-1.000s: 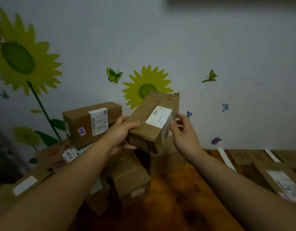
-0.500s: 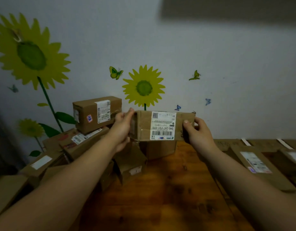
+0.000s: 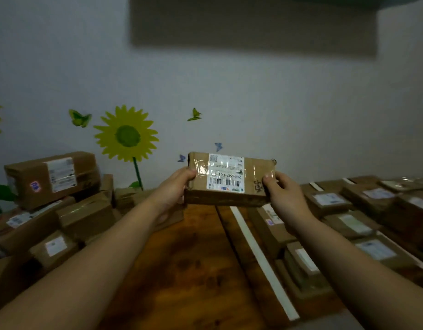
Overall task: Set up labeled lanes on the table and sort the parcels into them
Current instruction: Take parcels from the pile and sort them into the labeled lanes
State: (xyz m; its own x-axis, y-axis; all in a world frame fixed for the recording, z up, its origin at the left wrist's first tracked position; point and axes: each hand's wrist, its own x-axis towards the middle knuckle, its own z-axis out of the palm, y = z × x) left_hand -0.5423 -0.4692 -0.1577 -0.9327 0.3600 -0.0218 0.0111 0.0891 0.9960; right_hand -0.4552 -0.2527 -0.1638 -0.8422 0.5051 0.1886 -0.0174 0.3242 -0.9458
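We hold a taped cardboard parcel point(image 3: 229, 191) above the wooden table point(image 3: 186, 258), left hand point(image 3: 174, 189) gripping one end and right hand point(image 3: 284, 194) the other, its shipping label point(image 3: 226, 173) facing us upside down. In this dim light we could misread that label and set the parcel in the wrong lane past the white tape strip point(image 3: 260, 258), or knock the sorted parcels point(image 3: 329, 201) crowded there.

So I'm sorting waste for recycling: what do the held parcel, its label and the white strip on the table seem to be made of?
Parcel: brown cardboard, matte, with creased, scuffed edges. Label: white printed paper with a barcode, under glossy clear tape that catches glare. White strip: flat and matte, probably paper or masking tape; too blurred to be sure.
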